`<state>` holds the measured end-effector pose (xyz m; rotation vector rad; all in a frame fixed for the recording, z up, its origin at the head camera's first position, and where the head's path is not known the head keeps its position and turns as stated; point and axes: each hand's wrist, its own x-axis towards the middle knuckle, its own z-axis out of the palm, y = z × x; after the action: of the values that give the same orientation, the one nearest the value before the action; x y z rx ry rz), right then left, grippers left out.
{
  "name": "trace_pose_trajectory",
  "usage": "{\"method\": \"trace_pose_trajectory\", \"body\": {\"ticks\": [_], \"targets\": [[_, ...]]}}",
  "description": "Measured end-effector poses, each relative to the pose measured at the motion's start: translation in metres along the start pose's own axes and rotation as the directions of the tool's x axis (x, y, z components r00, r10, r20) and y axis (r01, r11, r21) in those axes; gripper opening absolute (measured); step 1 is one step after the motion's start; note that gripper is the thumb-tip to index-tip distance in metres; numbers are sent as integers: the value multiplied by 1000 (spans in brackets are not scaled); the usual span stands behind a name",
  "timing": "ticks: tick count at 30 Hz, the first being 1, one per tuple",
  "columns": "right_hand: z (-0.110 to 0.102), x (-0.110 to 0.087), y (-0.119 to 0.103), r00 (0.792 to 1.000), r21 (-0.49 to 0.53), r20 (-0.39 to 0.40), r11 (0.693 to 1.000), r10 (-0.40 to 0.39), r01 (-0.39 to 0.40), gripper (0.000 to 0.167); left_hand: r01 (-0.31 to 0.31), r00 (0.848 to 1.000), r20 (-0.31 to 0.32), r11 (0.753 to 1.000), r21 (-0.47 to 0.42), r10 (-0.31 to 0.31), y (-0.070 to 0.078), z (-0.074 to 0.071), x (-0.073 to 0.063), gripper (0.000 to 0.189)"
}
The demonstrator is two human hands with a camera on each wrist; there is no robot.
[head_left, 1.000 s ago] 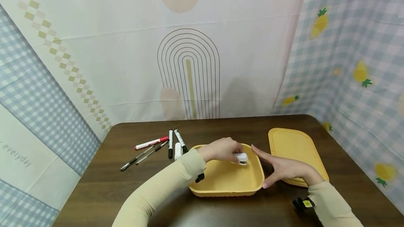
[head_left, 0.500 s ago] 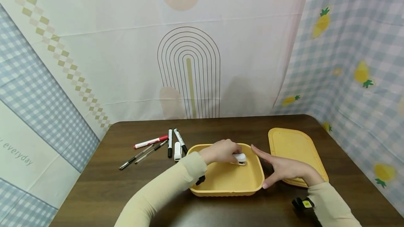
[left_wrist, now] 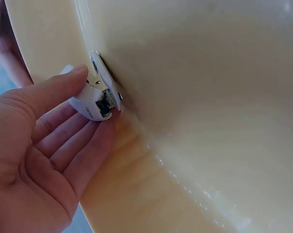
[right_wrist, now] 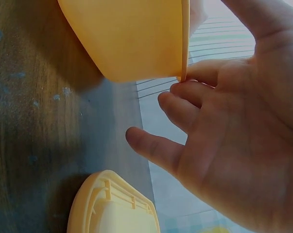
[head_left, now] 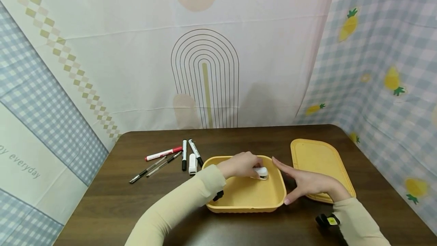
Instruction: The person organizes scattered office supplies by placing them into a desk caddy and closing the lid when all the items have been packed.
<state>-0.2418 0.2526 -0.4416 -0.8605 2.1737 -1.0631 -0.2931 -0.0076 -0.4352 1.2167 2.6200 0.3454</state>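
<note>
My left hand [head_left: 240, 164] reaches into a yellow plastic box [head_left: 244, 209] and holds a small white stapler [head_left: 261, 171] near its right side. Seen from the left wrist, the thumb lies over one side of the stapler [left_wrist: 94, 93] and the fingers are behind it. The stapler's flat base faces the box floor, close to the corner of the wall. My right hand [head_left: 308, 182] spans the right end of the box, thumb at the front corner and a finger at the back corner. In the right wrist view its fingers are at the box rim [right_wrist: 185, 41].
A yellow lid [head_left: 322, 166] lies flat to the right, beyond my right hand. Left of the box are a red-capped marker [head_left: 164, 154], a black-capped marker [head_left: 184, 155], another beside it, two slim pens [head_left: 147, 170] and a small white object [head_left: 192, 164]. A hanging cloth [head_left: 150, 67] backs the table.
</note>
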Motion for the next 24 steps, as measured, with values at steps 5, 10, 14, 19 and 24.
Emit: {"method": "trace_pose_trajectory", "body": {"ticks": [5,10,14,19,24], "targets": [[-1,0,0,1000,-3,-1,1000,3,-3,115,5,1000,-1,1000,16,-5,0,-1,1,21],[-1,-1,1,1000,-5,-4,1000,21,-21,114,7,1000,-3,1000,27,-7,0,1,2,21],[-1,-1,1,1000,-2,-3,1000,15,-15,115,11,1000,-6,999,32,-11,1,2,2,23],[0,-1,1,1000,-14,-6,1000,9,-9,115,13,1000,-6,999,29,-13,3,3,3,24],[1,-2,0,1000,-5,-6,1000,-6,6,115,9,1000,-3,999,31,-9,3,4,4,26]]}}
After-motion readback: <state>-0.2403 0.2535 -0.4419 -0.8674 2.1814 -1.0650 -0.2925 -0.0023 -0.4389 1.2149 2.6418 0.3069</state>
